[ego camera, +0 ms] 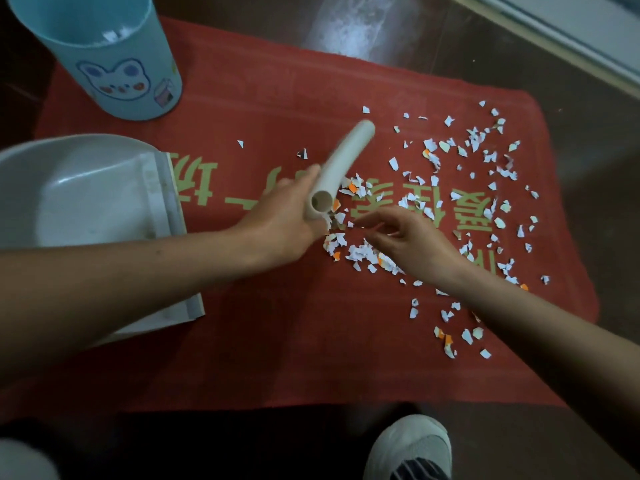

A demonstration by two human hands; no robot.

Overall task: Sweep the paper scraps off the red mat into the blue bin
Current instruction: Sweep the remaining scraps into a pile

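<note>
A red mat (277, 323) with pale characters lies on the dark floor. White and orange paper scraps (485, 161) are strewn over its right half, with a denser heap (360, 252) near the middle. The blue bin (114, 64), with a bunny picture, stands upright at the mat's far left corner. My left hand (287, 216) grips a white hollow handle (346, 157) that points up and away, its lower end hidden behind the hand. My right hand (412, 244) hovers over the heap, fingers curled and apart, holding nothing that I can see.
A white dustpan (86, 195) lies on the mat's left side, its mouth facing the scraps. A white shoe (412, 448) stands on the floor by the near edge. A pale door frame (571, 39) runs along the far right.
</note>
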